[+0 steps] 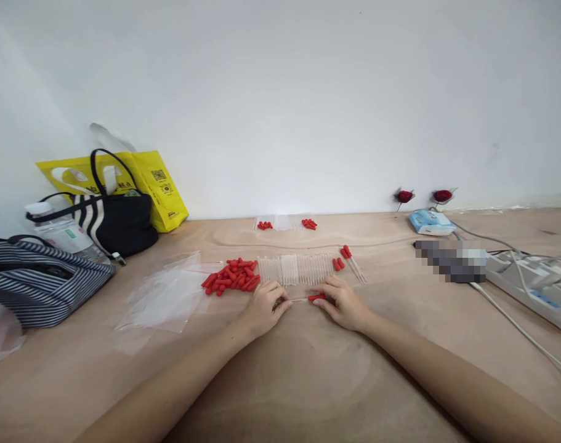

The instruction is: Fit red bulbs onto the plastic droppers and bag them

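Note:
Between my two hands lies a clear glass dropper tube [300, 299], level and just above or on the table. My left hand [265, 306] pinches its left end. My right hand [342, 303] grips a red rubber bulb [316, 297] at the tube's right end; how far the tube sits inside it I cannot tell. Beyond my hands, many clear glass tubes [287, 269] lie side by side in a row. A heap of red rubber bulbs [231, 275] is to their left. Two loose red bulbs [338, 264] and droppers with bulbs fitted [354, 264] lie at the right.
Clear plastic bags [162, 301] lie left of the heap. Small bags with red bulbs [309, 224] rest by the wall. Striped bag [44, 283], black bag [118, 221] and yellow bag [162, 191] stand at left. A tissue pack [431, 223] and power strip [534, 280] with cables are at right.

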A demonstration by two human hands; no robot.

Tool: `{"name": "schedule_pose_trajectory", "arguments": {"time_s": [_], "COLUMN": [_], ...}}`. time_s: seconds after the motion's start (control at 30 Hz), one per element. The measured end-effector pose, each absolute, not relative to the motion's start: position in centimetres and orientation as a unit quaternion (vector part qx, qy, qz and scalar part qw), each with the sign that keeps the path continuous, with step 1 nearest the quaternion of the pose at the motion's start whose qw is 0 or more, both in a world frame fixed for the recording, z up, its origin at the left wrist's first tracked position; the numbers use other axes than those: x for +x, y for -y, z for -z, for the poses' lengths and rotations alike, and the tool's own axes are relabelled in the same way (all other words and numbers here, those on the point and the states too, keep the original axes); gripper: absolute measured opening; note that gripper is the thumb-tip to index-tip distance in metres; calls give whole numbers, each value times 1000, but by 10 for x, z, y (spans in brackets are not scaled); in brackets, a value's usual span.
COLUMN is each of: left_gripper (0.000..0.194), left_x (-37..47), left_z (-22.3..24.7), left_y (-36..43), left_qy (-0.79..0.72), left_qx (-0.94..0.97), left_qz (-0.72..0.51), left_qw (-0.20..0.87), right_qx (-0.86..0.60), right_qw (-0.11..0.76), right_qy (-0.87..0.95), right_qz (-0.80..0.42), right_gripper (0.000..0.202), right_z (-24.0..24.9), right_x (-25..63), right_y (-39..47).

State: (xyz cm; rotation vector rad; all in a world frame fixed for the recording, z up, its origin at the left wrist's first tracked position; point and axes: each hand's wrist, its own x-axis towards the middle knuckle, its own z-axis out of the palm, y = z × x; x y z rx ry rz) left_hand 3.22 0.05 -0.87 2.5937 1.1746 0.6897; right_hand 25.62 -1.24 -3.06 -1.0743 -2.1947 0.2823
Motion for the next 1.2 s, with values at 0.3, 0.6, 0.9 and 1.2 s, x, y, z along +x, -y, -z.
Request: {"name": "schedule_pose_trajectory", "arguments": {"time_s": [0.3, 0.6, 0.9, 1.2], "left_gripper": [9, 16, 19, 19], "left_x": [31, 33, 39, 37], "left_z": [14, 11, 6, 8], "left_y": [2, 5, 10, 9], "left_qy": [-404, -376, -400, -362], "left_qx": [864, 878, 869, 880], "left_qz": [-286, -283, -284, -302], "left_qw": [90, 92, 72, 63], "right_qx": [-424, -412, -433, -401], "right_qw": [363, 378, 395, 423], "right_qy": [813, 799, 778, 786], "right_qz": [-164, -221, -227, -206], "right_gripper": [16, 14, 14, 15], "right_z": [28, 24, 23, 26], "right_x": [255, 247, 238, 237], "right_y": [11, 14, 21, 20]}}
